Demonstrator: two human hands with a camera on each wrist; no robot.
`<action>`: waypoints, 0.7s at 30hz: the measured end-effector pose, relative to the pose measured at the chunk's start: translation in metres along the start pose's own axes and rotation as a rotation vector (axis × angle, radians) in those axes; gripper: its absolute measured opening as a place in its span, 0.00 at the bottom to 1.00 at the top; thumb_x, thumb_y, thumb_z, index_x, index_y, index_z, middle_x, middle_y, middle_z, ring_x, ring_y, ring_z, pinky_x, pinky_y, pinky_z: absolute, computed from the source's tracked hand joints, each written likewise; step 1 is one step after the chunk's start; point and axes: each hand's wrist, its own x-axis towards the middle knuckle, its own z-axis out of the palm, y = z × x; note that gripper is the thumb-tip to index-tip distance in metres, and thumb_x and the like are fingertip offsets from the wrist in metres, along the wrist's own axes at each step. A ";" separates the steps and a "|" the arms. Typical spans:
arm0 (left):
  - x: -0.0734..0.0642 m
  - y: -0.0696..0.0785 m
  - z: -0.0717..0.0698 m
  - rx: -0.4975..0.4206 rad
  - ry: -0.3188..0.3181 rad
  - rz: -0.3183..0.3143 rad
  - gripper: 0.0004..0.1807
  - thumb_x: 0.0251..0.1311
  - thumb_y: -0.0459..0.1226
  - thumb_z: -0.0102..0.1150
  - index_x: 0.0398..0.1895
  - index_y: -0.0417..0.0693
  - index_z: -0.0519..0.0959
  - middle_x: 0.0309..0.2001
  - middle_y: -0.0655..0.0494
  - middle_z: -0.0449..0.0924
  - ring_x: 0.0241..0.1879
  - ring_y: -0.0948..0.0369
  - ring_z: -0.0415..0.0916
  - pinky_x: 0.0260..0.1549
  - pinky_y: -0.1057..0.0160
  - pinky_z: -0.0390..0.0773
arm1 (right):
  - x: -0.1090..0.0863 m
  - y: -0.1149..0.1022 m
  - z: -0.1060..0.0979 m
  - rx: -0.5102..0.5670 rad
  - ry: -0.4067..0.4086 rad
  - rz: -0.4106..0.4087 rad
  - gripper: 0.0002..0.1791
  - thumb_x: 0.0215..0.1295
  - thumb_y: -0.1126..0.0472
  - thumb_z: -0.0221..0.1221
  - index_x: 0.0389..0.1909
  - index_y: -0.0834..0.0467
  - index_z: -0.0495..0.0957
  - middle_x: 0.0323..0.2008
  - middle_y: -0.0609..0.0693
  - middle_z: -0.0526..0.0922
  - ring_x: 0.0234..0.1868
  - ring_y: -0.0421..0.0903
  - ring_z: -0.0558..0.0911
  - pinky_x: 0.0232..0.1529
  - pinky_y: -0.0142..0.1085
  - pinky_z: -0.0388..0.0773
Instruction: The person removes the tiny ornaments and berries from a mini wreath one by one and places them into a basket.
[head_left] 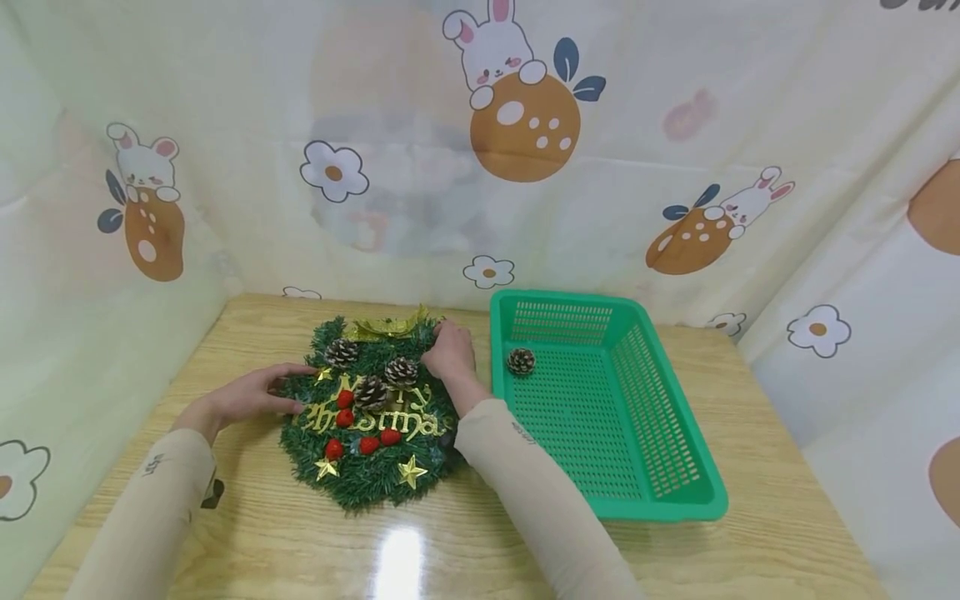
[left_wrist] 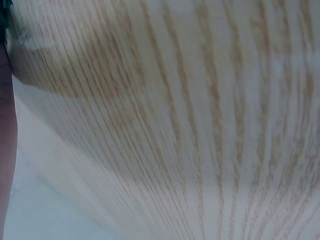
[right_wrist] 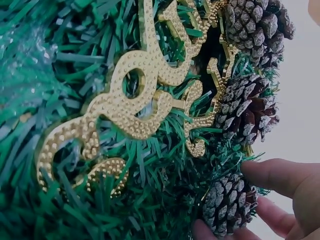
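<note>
A green Christmas wreath (head_left: 375, 492) lies on the table, with gold lettering (head_left: 405, 423), gold stars (head_left: 412, 472), red berries (head_left: 390, 436) and a gold bow (head_left: 386, 329). My left hand (head_left: 258, 392) grips its left edge, thumb and fingers apart. At the upper right rim, my right hand (head_left: 452, 354) has its thumb and fingers around a frosted pine cone (right_wrist: 230, 204), which the hand hides in the head view. Other pine cones (head_left: 401, 371) sit on the upper part of the wreath. The left wrist view shows mainly wood grain.
A green plastic basket (head_left: 708, 483) stands to the right of the wreath, with one pine cone (head_left: 521, 361) at its far left corner. The wooden table (head_left: 772, 500) ends at a printed curtain (head_left: 420, 225) behind and at both sides.
</note>
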 end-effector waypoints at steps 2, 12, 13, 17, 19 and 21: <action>0.000 0.001 0.000 -0.004 -0.001 -0.001 0.39 0.61 0.43 0.65 0.73 0.46 0.60 0.72 0.32 0.52 0.67 0.31 0.55 0.61 0.30 0.56 | 0.001 0.000 -0.002 -0.018 -0.003 -0.021 0.24 0.63 0.64 0.63 0.61 0.60 0.74 0.58 0.60 0.73 0.58 0.55 0.74 0.54 0.44 0.76; -0.001 0.002 0.000 -0.003 0.002 -0.002 0.38 0.62 0.43 0.64 0.73 0.45 0.60 0.72 0.33 0.52 0.66 0.32 0.55 0.61 0.31 0.56 | 0.004 -0.006 -0.023 0.031 -0.017 -0.063 0.23 0.64 0.61 0.61 0.60 0.60 0.75 0.51 0.55 0.81 0.46 0.53 0.79 0.45 0.43 0.77; 0.000 0.002 0.000 -0.007 0.001 -0.002 0.38 0.62 0.43 0.64 0.73 0.45 0.61 0.72 0.32 0.52 0.66 0.32 0.55 0.61 0.31 0.56 | 0.005 -0.006 -0.025 0.053 -0.016 -0.065 0.23 0.64 0.61 0.61 0.60 0.60 0.75 0.51 0.55 0.81 0.47 0.53 0.79 0.46 0.44 0.77; -0.001 0.003 -0.001 -0.013 -0.002 -0.009 0.38 0.62 0.42 0.64 0.73 0.45 0.61 0.72 0.33 0.52 0.66 0.33 0.56 0.61 0.31 0.57 | 0.007 -0.006 -0.031 0.150 -0.021 -0.064 0.25 0.64 0.60 0.63 0.61 0.61 0.73 0.53 0.57 0.79 0.52 0.54 0.78 0.49 0.46 0.77; -0.001 0.003 -0.001 -0.018 -0.005 -0.011 0.38 0.62 0.42 0.64 0.73 0.46 0.61 0.72 0.33 0.53 0.66 0.34 0.58 0.61 0.32 0.58 | 0.008 -0.005 -0.033 0.180 -0.022 -0.066 0.25 0.64 0.60 0.63 0.62 0.61 0.73 0.55 0.57 0.78 0.53 0.55 0.77 0.50 0.47 0.77; -0.001 0.002 -0.001 -0.023 -0.007 -0.013 0.39 0.62 0.42 0.64 0.73 0.46 0.60 0.71 0.33 0.54 0.65 0.35 0.59 0.61 0.32 0.59 | 0.008 -0.004 -0.036 0.200 -0.014 -0.074 0.25 0.64 0.60 0.63 0.61 0.61 0.73 0.56 0.58 0.77 0.54 0.55 0.77 0.50 0.47 0.77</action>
